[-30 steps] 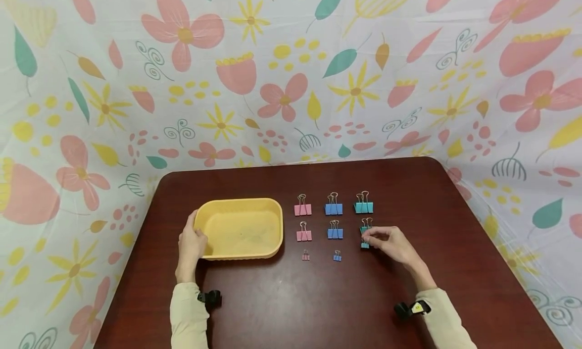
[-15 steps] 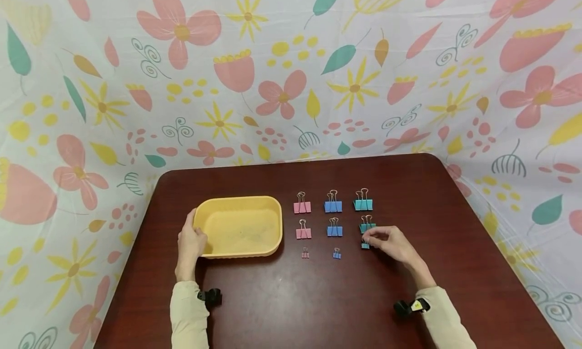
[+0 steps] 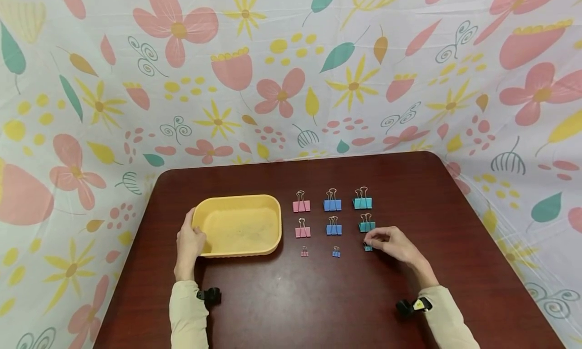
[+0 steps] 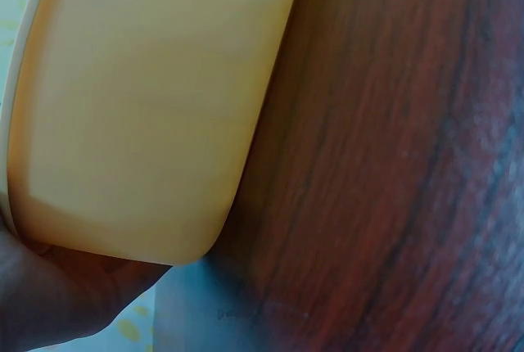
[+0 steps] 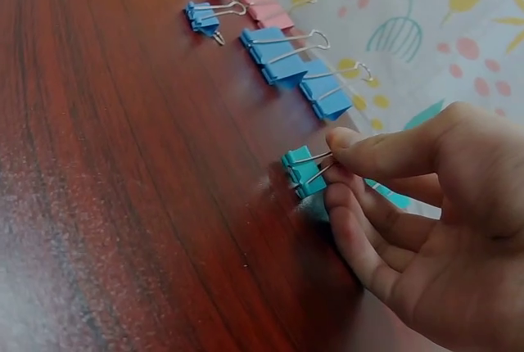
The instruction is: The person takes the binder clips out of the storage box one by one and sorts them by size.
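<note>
My left hand (image 3: 190,242) grips the left end of an empty yellow plastic tray (image 3: 278,238), thumb over its rim; the left wrist view shows the tray's side wall (image 4: 139,123). With thumb and fingertips, my right hand (image 3: 394,245) pinches the wire handles of a small teal binder clip (image 5: 303,172), close over the table. Just behind it stands a medium teal binder clip (image 3: 367,226), and farther back a large teal binder clip (image 3: 362,203). In the right wrist view my right hand (image 5: 442,213) partly hides the teal clips behind it.
Left of the teal column stand blue binder clips, large (image 3: 332,205), medium (image 3: 334,230) and small (image 3: 336,254). Pink ones, large (image 3: 301,206), medium (image 3: 302,232) and small (image 3: 304,253), stand nearer the tray. A flower-patterned cloth (image 3: 282,127) hangs behind the brown table (image 3: 282,308).
The small teal binder clip has shifted slightly right and nearer me with my right hand, away from the medium teal one. The left hand still holds the tray. The head view has tilted slightly.
</note>
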Motion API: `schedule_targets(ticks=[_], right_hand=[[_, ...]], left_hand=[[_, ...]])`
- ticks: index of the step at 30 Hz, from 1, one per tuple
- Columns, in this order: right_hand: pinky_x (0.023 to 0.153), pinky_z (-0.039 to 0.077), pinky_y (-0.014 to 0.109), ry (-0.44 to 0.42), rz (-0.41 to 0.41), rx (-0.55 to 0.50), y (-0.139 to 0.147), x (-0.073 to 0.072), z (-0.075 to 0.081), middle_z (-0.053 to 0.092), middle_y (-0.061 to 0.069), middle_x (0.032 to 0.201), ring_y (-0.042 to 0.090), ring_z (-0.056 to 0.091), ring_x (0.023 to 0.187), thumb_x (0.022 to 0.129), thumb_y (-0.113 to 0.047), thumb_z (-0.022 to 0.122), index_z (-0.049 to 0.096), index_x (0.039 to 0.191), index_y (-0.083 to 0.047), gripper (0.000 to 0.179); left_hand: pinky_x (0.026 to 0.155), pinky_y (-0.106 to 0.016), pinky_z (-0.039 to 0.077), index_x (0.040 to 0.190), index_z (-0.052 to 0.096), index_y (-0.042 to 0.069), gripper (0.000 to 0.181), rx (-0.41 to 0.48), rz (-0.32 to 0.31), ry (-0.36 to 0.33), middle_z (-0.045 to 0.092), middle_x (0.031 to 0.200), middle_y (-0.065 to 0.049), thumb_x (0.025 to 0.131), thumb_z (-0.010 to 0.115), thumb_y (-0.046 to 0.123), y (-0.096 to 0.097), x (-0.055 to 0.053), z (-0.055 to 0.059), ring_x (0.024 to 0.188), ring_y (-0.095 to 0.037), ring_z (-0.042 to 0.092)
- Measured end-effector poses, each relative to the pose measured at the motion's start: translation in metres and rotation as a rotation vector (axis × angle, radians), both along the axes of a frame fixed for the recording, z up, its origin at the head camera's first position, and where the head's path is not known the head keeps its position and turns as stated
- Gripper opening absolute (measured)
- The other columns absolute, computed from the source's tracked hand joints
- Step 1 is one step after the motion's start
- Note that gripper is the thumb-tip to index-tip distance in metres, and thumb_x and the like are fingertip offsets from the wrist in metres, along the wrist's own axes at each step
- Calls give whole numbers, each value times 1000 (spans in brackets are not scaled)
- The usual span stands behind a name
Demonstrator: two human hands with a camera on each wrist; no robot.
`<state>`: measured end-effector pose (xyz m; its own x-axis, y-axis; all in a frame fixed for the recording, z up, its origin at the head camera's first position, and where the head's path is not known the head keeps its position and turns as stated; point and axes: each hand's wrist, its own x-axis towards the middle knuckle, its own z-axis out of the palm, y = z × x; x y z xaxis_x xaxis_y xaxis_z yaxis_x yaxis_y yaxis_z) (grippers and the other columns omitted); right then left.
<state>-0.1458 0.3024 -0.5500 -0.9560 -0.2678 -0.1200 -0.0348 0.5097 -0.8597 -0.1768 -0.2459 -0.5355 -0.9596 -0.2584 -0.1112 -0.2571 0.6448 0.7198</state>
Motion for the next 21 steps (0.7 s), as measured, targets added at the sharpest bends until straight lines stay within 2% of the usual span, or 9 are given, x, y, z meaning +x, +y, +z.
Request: schedule_targets(ticks=[4, 8, 10, 13, 17, 21], right_hand=[[68, 53, 25, -15, -5, -33, 0, 2, 0, 74, 17, 97, 16, 65, 79, 95, -6, 69, 74, 104, 1, 13], [70, 56, 27, -34, -10, -60, -1, 2, -2, 73, 19, 98, 17, 68, 82, 94, -6, 70, 72, 108, 4, 17], [71, 57, 27, -31, -13, -69, -1, 2, -2, 73, 20, 97, 18, 69, 83, 94, -6, 71, 72, 109, 4, 19], [72, 56, 26, 6, -14, -51, -1, 3, -1, 74, 18, 98, 20, 70, 84, 94, -7, 71, 71, 110, 3, 20], [73, 55, 24, 64, -34, -15, -1, 2, 4, 74, 15, 102, 22, 71, 86, 96, -14, 70, 72, 112, -1, 21], [73, 54, 24, 105, -69, 38, -3, -3, 13, 74, 14, 107, 24, 71, 90, 99, -21, 68, 73, 114, -4, 23]], left_hand=[[69, -39, 44, 162, 26, 19, 61, 6, 6, -8, 54, 140, -32, 102, 34, 7, -1, 1, -1, 79, -34, 58], [86, -53, 46, 163, 24, 20, 59, 25, 3, -5, 45, 151, -29, 105, 33, 14, -2, 1, 0, 104, -44, 57], [98, -60, 41, 164, 19, 21, 58, 52, 0, -7, 40, 155, -29, 107, 31, 23, -2, 1, 0, 120, -49, 52], [112, -65, 30, 165, 12, 19, 61, 102, 4, -12, 35, 159, -27, 109, 25, 40, -4, 1, 0, 139, -51, 38], [116, -64, 24, 164, 12, 14, 68, 149, 32, 12, 29, 163, -25, 108, 17, 52, -7, 1, -1, 145, -50, 30], [116, -66, 22, 164, 15, 12, 71, 130, 37, 24, 27, 164, -23, 107, 14, 55, -8, 3, 3, 146, -51, 28]])
